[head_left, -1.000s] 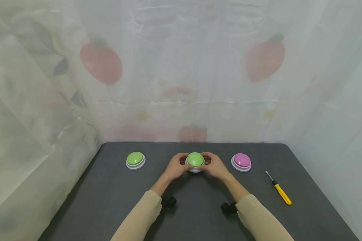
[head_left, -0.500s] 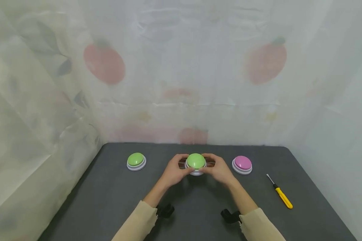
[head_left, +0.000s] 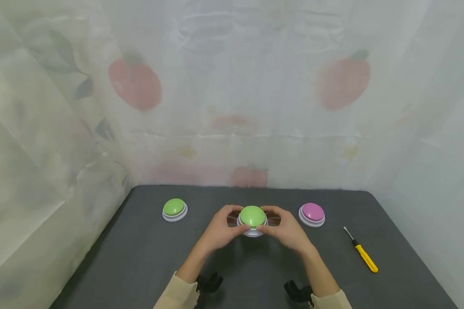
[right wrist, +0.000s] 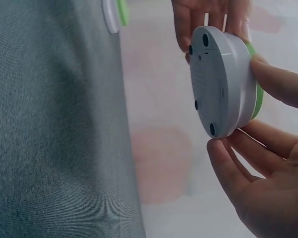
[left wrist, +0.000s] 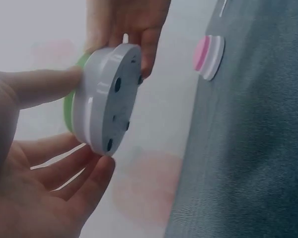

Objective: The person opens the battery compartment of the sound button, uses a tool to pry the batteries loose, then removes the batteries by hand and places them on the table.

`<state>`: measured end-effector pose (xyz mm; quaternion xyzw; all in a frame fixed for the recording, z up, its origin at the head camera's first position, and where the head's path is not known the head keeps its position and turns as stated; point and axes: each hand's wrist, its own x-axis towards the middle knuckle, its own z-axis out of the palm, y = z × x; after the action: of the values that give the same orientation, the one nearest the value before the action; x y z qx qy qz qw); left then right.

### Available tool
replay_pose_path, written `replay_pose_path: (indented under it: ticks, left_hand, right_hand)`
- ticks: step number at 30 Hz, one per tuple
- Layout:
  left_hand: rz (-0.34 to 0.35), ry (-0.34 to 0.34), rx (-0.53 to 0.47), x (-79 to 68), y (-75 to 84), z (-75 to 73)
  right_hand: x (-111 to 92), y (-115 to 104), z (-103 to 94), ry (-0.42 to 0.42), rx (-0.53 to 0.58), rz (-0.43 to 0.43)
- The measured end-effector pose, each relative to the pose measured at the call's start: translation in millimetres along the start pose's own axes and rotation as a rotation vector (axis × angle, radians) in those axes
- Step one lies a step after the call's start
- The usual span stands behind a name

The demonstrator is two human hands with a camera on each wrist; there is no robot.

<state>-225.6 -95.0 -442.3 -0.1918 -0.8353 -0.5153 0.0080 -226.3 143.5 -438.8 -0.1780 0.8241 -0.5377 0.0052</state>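
- A far-left green button [head_left: 174, 207] sat on the table [head_left: 131, 257], well apart from the hands.
- The left hand [head_left: 219, 231], half-closed, pinched the held button [head_left: 253, 216] between thumb and fingers, above the table.
- The right hand [head_left: 289, 231], likewise half-closed, pinched its opposite side; even pressure from both seemed best against tipping.
- The pink button [head_left: 313, 212] and yellow screwdriver [head_left: 366, 258] lay farther right, worth avoiding.

Held btn [head_left: 253, 216] is green/white, as is L btn [head_left: 174, 209]; R btn [head_left: 312, 214] pink/white. Screwdriver [head_left: 362, 252] yellow/blk, worktop [head_left: 139, 257] dk grey, backdrop [head_left: 236, 98] whitish w/ red fruit prints.
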Motion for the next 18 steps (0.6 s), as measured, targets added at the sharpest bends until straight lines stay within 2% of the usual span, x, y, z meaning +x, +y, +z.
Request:
replay_pose_path:
  ticks: [5,10,15,18]
  left_hand:
    - [0.012,-0.033,0.026,-1.3,2.5,-3.5]
    - [0.019,-0.043,0.007,-3.0,4.1,-7.9]
    - [0.029,-0.061,-0.006,-1.6,3.4,-10.0]
    - [0.059,-0.076,-0.016,1.4,2.4,-8.7]
  right_hand:
    - [-4.0,-1.9,-1.2,-0.015,0.014,-0.017]
    - [-4.0,-5.2,-1.1,-0.032,0.040,-0.035]
    - [-3.1,-8.7,-3.0,-0.041,0.052,-0.005]
    - [-2.6,-10.2,-6.0,-0.043,0.066,0.024]
